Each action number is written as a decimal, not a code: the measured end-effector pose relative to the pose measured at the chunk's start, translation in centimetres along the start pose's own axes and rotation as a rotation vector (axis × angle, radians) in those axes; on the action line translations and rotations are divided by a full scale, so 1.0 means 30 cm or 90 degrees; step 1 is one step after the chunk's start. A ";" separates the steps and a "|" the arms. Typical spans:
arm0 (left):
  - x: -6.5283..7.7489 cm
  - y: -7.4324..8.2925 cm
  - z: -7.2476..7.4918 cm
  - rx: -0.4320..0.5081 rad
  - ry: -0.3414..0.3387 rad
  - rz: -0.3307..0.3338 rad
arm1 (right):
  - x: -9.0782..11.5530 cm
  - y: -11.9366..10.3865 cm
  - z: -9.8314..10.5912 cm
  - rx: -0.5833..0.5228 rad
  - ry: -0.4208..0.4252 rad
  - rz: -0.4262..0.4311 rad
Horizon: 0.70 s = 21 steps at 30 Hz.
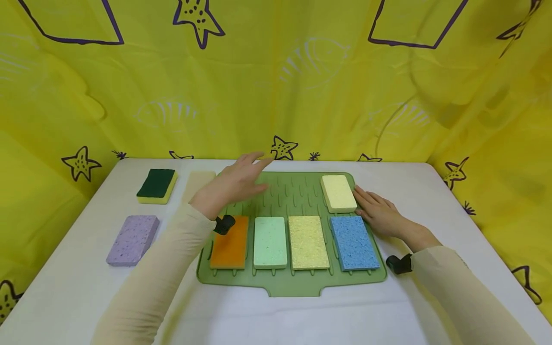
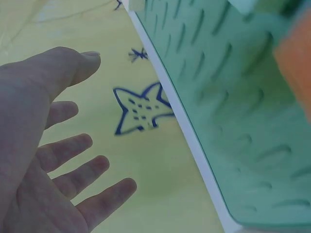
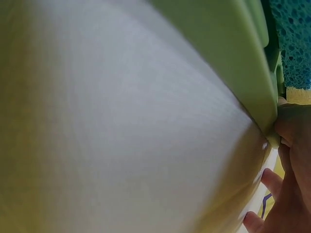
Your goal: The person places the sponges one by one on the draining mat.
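A green ribbed drying mat lies on the white table. Its front row holds an orange sponge, a mint sponge, a yellow sponge and a blue sponge. At the back right corner sits a cream sponge. My left hand is raised over the mat's back left part, fingers spread and holding nothing; the left wrist view shows the same spread fingers. Against the mat's right edge, beside the cream and blue sponges, rests my right hand, fingers extended, its thumb side at the rim.
Left of the mat lie a purple sponge and a yellow sponge with a dark green scouring top. Behind my left wrist, a pale beige block shows partly. A yellow patterned curtain hangs along the table's back edge.
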<state>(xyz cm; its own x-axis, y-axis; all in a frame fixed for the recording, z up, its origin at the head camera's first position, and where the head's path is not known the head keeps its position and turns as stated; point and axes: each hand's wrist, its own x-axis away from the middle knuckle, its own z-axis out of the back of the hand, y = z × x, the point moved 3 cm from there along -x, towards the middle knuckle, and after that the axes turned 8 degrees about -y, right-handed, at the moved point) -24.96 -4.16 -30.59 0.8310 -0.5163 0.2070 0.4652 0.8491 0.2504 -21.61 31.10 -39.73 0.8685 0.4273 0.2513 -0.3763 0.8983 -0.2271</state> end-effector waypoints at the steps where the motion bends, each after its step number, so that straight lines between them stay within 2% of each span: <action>1: 0.006 -0.012 0.000 0.000 0.006 -0.001 | -0.001 0.001 -0.001 0.002 0.000 0.000; 10: 0.059 -0.103 -0.035 -0.033 0.047 -0.020 | 0.002 -0.003 0.001 0.000 0.001 0.000; 21: 0.118 -0.223 -0.074 -0.014 0.026 0.033 | 0.004 -0.012 0.005 -0.011 0.004 0.000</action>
<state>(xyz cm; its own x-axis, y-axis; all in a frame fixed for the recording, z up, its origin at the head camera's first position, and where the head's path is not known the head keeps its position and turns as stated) -24.46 -11.41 -33.64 0.8655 -0.4670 0.1809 0.4273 0.8770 0.2198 -21.41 30.84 -39.48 0.8704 0.4264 0.2462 -0.3703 0.8964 -0.2436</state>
